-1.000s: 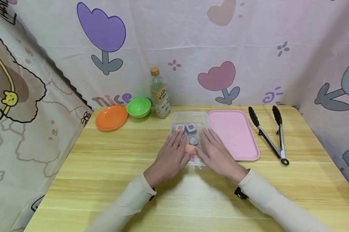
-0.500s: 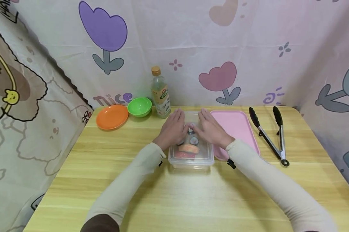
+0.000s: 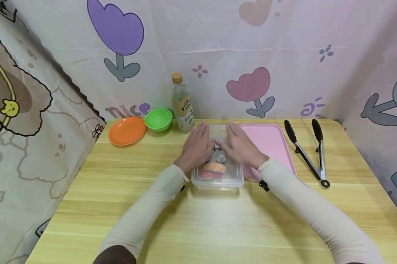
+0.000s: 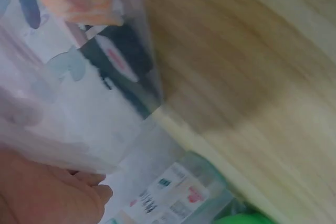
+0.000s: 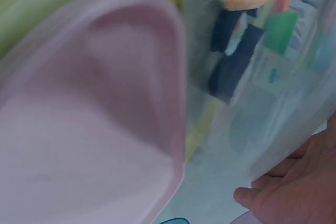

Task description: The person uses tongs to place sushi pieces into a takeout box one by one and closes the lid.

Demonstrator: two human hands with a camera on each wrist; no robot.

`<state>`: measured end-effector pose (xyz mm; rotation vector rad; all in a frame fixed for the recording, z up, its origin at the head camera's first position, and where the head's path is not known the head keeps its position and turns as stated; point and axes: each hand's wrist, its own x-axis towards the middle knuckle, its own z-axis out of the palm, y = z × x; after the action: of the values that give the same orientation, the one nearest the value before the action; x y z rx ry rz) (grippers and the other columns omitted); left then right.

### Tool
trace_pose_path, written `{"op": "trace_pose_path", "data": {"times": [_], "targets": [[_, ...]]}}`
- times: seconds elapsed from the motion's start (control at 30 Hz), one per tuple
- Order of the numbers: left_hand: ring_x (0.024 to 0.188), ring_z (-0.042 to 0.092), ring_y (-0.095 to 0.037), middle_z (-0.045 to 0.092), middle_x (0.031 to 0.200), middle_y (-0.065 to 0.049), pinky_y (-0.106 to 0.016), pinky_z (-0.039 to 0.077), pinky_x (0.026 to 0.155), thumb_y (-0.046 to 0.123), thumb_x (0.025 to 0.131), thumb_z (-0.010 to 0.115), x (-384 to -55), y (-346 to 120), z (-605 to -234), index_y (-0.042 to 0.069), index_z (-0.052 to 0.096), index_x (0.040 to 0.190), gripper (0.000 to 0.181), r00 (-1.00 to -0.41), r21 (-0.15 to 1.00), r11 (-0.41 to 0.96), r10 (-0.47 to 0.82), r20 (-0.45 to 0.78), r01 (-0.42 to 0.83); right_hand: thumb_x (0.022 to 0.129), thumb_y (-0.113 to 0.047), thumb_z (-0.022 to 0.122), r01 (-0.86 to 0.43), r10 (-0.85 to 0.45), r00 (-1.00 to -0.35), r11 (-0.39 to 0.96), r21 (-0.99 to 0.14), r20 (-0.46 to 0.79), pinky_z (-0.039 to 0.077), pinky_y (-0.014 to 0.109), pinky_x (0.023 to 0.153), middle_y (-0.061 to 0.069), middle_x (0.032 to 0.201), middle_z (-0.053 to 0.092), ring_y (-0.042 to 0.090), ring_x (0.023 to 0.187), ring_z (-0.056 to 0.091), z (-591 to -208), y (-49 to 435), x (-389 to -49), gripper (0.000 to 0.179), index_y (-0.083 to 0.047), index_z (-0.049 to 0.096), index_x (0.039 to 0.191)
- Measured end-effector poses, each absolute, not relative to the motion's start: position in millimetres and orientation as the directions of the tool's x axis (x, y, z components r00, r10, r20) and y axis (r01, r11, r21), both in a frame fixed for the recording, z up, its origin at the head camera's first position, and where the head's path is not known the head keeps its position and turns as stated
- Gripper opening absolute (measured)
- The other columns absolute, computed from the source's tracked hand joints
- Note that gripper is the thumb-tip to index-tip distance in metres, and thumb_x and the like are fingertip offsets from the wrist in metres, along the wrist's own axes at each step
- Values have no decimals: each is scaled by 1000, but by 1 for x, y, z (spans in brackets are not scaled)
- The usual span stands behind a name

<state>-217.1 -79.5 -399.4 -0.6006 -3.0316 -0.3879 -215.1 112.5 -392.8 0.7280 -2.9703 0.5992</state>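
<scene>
A clear plastic food box (image 3: 217, 184) with its lid on stands mid-table, several sushi pieces showing through. Near its front lie an orange-topped sushi (image 3: 215, 167) and a red one (image 3: 211, 175); a small round roll (image 3: 221, 158) sits behind them. My left hand (image 3: 197, 146) rests flat on the lid's far left part, fingers straight and pointing away. On the far right part my right hand (image 3: 242, 146) lies the same way, thumbs nearly meeting. In the left wrist view, a dark-wrapped roll (image 4: 118, 64) shows through the box wall. The hands hide some pieces from above.
Right of the box lies a pink tray (image 3: 267, 141), then black-and-steel tongs (image 3: 312, 161), spread apart. Behind on the left stand a labelled bottle (image 3: 183, 106), a green bowl (image 3: 158, 120) and an orange plate (image 3: 127, 131). A printed cloth hangs behind the table.
Both hands have slid from the front of the lid to its far end, uncovering the front part. Over the last half second the hands have hardly moved.
</scene>
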Motion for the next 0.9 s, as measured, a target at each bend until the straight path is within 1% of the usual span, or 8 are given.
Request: {"op": "trace_pose_path", "data": {"times": [0.1,0.2,0.3,0.4,0.47,0.6,0.77,0.9], "targets": [[154,11,-30,15,166,-19,-43,8,123,37,109,30,-206,-81,-394,-3,25,157,63,-923,245,891,381,51,381,106,-42,48,-429,-432,-898,810,-399,89,8,48,123,34,161,11,40,152,6,-388,113,-207,80,17,22,151],[154,9,-31,14,166,-20,-43,6,123,36,110,31,-190,-85,-391,-4,26,157,62,-914,265,880,406,9,394,105,-42,48,-413,-426,-902,808,-420,66,6,48,123,33,161,9,40,153,4,-387,112,-191,79,17,22,152],[154,10,-32,16,165,-22,-43,8,123,34,109,35,-178,-89,-393,-4,27,157,61,-906,266,872,424,11,411,106,-41,46,-439,-443,-893,812,-384,82,7,50,122,38,159,12,44,151,6,-391,111,-176,77,19,26,149],[154,11,-32,18,165,-22,-43,10,123,32,109,38,-172,-91,-397,-5,30,156,61,-906,264,869,419,55,418,106,-42,44,-460,-447,-886,815,-352,122,7,51,122,40,157,13,46,151,6,-399,108,-166,77,21,28,147],[154,12,-32,19,165,-22,-42,10,123,33,109,37,-171,-90,-399,-5,31,155,60,-907,264,868,414,83,421,107,-42,42,-460,-436,-888,820,-342,147,7,50,122,40,157,12,45,151,6,-403,107,-164,76,20,28,148],[154,12,-31,20,165,-20,-41,9,123,36,109,32,-171,-89,-403,-4,32,155,61,-912,256,875,399,95,410,106,-43,43,-448,-414,-894,822,-351,172,8,48,123,37,159,12,43,152,5,-408,106,-163,76,18,29,149],[154,12,-29,20,165,-19,-40,9,123,39,109,28,-170,-88,-405,-3,31,156,63,-919,258,882,383,93,394,106,-44,43,-441,-410,-897,822,-360,163,7,47,123,36,159,11,43,152,4,-409,107,-164,77,17,28,150],[154,12,-28,20,166,-17,-39,9,123,39,109,27,-170,-88,-405,-3,31,156,63,-921,268,881,377,101,390,106,-44,43,-435,-403,-900,824,-362,163,6,46,123,36,160,11,43,152,5,-409,107,-164,77,17,29,150]]}}
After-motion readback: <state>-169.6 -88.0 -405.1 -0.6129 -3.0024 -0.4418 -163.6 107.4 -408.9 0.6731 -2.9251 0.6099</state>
